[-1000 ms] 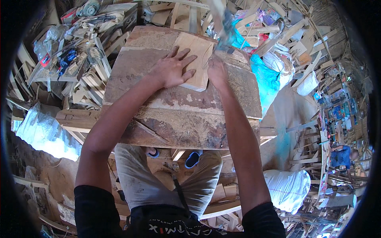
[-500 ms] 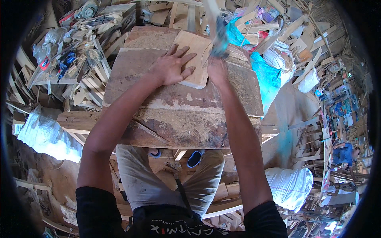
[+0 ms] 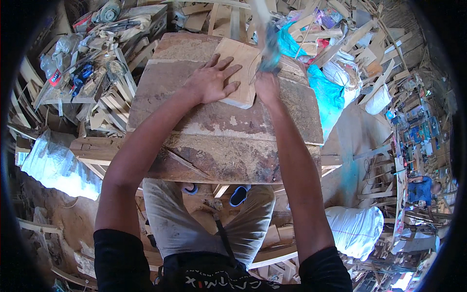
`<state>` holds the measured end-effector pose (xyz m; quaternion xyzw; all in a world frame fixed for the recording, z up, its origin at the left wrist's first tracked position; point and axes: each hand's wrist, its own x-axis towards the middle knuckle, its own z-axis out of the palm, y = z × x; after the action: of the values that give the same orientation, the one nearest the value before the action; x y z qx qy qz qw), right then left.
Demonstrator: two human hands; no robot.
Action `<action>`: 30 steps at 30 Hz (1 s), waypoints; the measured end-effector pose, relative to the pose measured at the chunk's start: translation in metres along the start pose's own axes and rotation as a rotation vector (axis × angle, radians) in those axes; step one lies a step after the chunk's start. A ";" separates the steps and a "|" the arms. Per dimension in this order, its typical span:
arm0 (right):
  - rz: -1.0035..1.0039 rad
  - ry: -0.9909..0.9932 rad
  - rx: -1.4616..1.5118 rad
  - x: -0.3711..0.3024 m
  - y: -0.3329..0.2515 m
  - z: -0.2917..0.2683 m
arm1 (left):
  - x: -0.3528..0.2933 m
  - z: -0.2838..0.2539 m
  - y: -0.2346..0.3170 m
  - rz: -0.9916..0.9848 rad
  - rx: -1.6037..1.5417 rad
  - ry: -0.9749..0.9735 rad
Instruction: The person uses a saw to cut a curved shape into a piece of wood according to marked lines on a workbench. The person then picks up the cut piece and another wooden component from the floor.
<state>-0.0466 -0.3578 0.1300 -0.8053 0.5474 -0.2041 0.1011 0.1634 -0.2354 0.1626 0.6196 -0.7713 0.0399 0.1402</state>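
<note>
If underpressed by the open left hand (image 3: pixel 210 85), pale rectangular wood (image 3: pixel 246 74) may be jerked by the right fist's (image 3: pixel 267 87) blurred grey tool (image 3: pixel 269 57).

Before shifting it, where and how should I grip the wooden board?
Probably grip the wooden board by its near end, from the person's side: that thick edge is uncovered; the left hand covers the left side, the right hand sits at the right.

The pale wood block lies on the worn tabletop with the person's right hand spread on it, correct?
The hand is wrong: the head view shows the left hand spread on the pale wood block, which does lie on the worn tabletop.
</note>
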 end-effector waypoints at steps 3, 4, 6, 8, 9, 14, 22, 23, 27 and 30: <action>-0.078 0.131 -0.011 0.000 0.003 0.005 | 0.002 -0.002 0.003 -0.007 -0.017 -0.023; -0.088 0.112 -0.009 0.000 0.002 0.005 | 0.003 -0.001 0.001 -0.007 -0.025 -0.027; -0.107 0.074 -0.004 -0.001 -0.001 0.001 | 0.002 0.000 -0.003 -0.009 -0.034 -0.031; -0.155 0.166 0.037 -0.007 -0.009 0.000 | -0.001 -0.001 -0.005 -0.014 -0.036 -0.029; -0.173 0.220 0.052 -0.008 -0.006 0.000 | 0.001 -0.001 -0.003 -0.011 -0.029 -0.025; -0.112 0.213 0.072 0.003 0.001 0.001 | 0.008 0.002 -0.002 0.015 -0.012 0.000; -0.093 0.105 -0.027 -0.003 -0.009 -0.007 | 0.009 0.002 -0.005 0.027 -0.029 0.022; -0.081 0.109 -0.024 -0.003 -0.010 -0.007 | 0.009 0.002 -0.005 0.030 -0.024 0.027; 0.055 0.053 0.031 -0.004 -0.017 -0.012 | 0.011 0.005 -0.007 0.043 -0.024 0.039; -0.017 0.076 0.008 0.000 -0.015 -0.013 | 0.012 0.005 -0.008 0.046 -0.035 0.040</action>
<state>-0.0400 -0.3514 0.1472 -0.8012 0.5431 -0.2375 0.0815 0.1678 -0.2495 0.1601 0.5981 -0.7830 0.0417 0.1654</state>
